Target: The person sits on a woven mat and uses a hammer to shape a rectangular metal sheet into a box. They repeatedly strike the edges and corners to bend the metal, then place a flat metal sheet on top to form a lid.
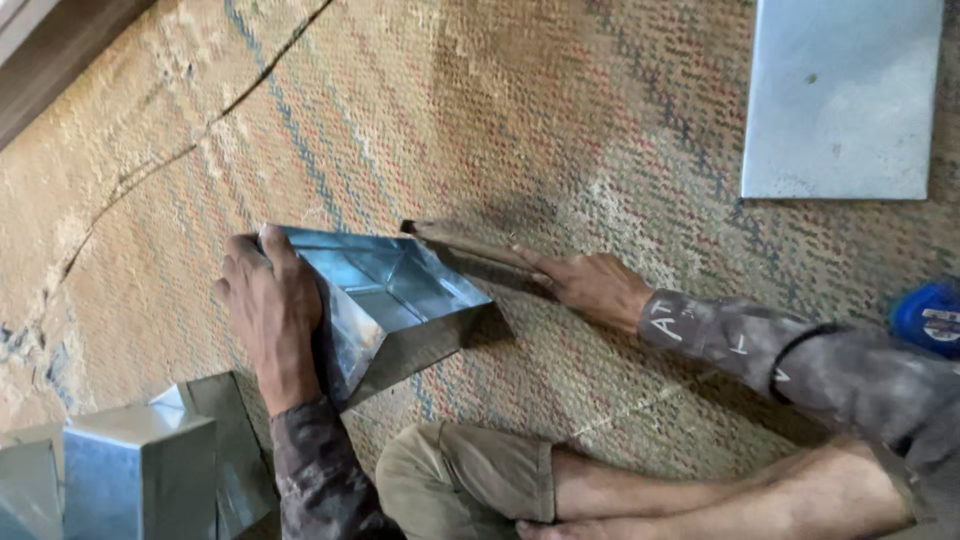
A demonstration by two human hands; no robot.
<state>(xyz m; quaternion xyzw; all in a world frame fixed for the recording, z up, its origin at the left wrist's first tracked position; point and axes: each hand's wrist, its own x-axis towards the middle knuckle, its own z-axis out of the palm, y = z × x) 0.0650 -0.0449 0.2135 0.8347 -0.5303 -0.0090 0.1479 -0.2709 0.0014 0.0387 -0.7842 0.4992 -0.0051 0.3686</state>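
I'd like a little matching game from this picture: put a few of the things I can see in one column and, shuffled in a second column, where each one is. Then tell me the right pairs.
Things:
1. folded metal tray
2. flat metal sheet
3. wooden stick
4. metal boxes

Places:
A. top right, lying flat on the woven mat
B. bottom left corner
C. gripped at its near end by the left hand
D. under the fingers of the right hand, beside the tray

Pairs: 1-C, 2-A, 3-D, 4-B
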